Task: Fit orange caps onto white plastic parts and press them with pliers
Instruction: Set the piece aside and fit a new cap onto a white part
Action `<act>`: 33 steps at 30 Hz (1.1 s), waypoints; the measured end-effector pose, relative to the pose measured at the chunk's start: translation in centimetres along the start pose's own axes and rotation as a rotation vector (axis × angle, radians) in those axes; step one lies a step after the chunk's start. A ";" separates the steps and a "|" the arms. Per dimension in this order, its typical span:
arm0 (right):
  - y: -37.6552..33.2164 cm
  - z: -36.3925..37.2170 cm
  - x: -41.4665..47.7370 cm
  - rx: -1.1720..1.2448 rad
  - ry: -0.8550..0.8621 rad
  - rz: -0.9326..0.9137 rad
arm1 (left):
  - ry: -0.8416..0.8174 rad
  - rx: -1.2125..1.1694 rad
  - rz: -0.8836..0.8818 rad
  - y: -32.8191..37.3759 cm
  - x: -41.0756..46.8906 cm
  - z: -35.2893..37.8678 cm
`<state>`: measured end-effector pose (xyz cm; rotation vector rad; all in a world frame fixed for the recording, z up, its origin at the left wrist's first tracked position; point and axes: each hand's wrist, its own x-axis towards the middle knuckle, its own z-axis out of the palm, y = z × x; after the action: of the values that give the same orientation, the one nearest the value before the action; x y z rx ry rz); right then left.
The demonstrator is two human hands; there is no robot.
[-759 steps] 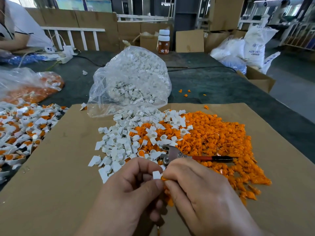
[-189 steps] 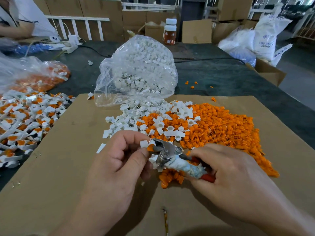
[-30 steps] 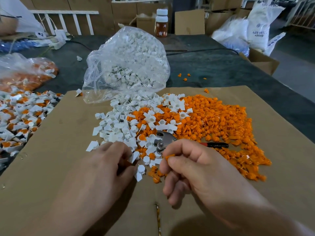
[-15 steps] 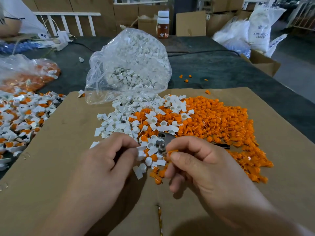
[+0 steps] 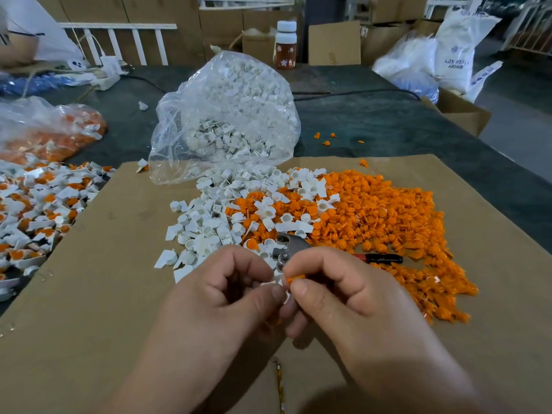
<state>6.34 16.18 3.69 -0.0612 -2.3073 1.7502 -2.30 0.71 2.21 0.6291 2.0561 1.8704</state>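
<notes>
Both hands are held close together low over the cardboard sheet (image 5: 89, 294), their fingertips nearly meeting. The left hand (image 5: 227, 294) is curled, thumb and forefinger pinching a white part (image 5: 269, 283), of which only a sliver shows between the fingers. The right hand (image 5: 343, 297) is likewise curled, thumb and forefinger pinching a single orange cap (image 5: 294, 278) right beside the white part; whether cap and part are touching cannot be determined. The pliers (image 5: 288, 249) lie unheld on the sheet just beyond the hands, with the metal head at the seam between the two heaps and the red-and-black handle pointing right across the orange pieces. The heap of orange caps (image 5: 388, 222) covers the right of the sheet, and the heap of white parts (image 5: 209, 228) lies to its left, the two mixed where they meet. A clear bag (image 5: 227, 115) of white parts stands at the far edge of the sheet, its mouth spilling onto it. At the left edge of the view lies a spread of assembled pieces (image 5: 35, 204), white with orange centres, and behind it a second bag (image 5: 50, 130) holding orange and white pieces. A few stray orange caps lie on the dark table cover (image 5: 373, 124). A bottle (image 5: 286, 44) with a white lid stands at the far side.
</notes>
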 end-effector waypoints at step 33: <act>-0.2 -0.4 0.5 -0.580 0.070 -0.358 | -0.146 -0.301 -0.228 0.5 0.4 -0.3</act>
<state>5.99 16.58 4.02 0.1741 -2.5009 0.8691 -2.75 0.73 2.75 0.4203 1.6353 1.8854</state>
